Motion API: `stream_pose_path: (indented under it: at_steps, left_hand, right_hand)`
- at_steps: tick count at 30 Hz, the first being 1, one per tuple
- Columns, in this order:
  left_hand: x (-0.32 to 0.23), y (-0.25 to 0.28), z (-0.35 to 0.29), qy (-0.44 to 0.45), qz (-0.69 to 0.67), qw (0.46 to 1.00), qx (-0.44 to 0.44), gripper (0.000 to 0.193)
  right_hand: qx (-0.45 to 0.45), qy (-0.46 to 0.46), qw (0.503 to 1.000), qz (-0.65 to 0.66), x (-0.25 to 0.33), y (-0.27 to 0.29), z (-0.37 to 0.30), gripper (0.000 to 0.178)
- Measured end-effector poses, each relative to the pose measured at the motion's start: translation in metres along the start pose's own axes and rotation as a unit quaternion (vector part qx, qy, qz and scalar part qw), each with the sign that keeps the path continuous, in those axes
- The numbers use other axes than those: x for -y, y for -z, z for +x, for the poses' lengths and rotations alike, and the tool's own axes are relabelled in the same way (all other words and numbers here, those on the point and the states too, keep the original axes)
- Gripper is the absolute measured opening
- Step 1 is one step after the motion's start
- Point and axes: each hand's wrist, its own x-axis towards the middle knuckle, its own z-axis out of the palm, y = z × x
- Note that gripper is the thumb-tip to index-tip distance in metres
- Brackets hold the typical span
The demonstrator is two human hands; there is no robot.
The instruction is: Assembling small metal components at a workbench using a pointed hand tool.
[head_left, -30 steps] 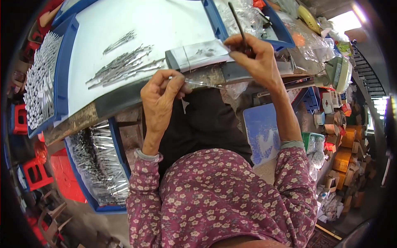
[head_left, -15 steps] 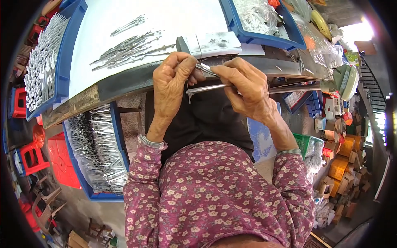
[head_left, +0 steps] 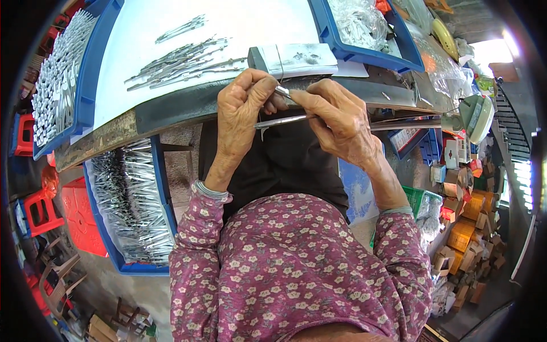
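In front of the table edge, my left hand (head_left: 238,114) is closed, with thumb and forefinger pinching one end of a slim silvery metal piece (head_left: 282,92). My right hand (head_left: 342,117) grips the other end of this piece between its fingertips. A second, longer thin metal rod (head_left: 279,121) sticks out leftward from under my right fingers, its tip just below my left fingers. The curled fingers hide how the rod is held. Just beyond my hands, a pale block with a dark end (head_left: 302,58) rests on the table, a thin wire or cord across it.
Thin metal pieces (head_left: 182,62) lie on white sheeting. Blue trays stand on the table: one with bundled rods (head_left: 85,108) at left, one with bagged parts (head_left: 370,61) at right. Another blue tray (head_left: 122,268) of metal pieces sits lower left. Boxes (head_left: 461,236) are piled right.
Both hands keep their grip on the slim piece, which has tilted slightly. The thin rod's tip has shifted a little up. The view itself has moved slightly.
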Motion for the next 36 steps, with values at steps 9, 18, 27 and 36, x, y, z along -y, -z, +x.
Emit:
stream_pose_path:
  at_steps: [9,18,27,36]
  left_hand:
    - [0.007,-0.004,0.009,-0.008,0.004,1.000,-0.009,0.017]
    - [0.010,-0.006,0.040,-0.118,0.331,0.935,-0.042,0.006]
    - [0.029,-0.006,0.046,-0.218,0.490,0.840,-0.080,0.005]
    - [0.030,-0.005,0.048,-0.189,0.472,0.858,-0.079,0.005]
  right_hand:
    - [0.038,-0.037,0.998,0.039,-0.015,0.008,0.002,0.038]
    - [0.020,-0.018,0.999,-0.041,-0.069,0.002,0.023,0.026]
    - [-0.021,-0.063,0.997,0.050,-0.095,-0.013,0.024,0.017]
    - [-0.103,-0.200,0.922,0.315,-0.068,-0.027,0.049,0.021]
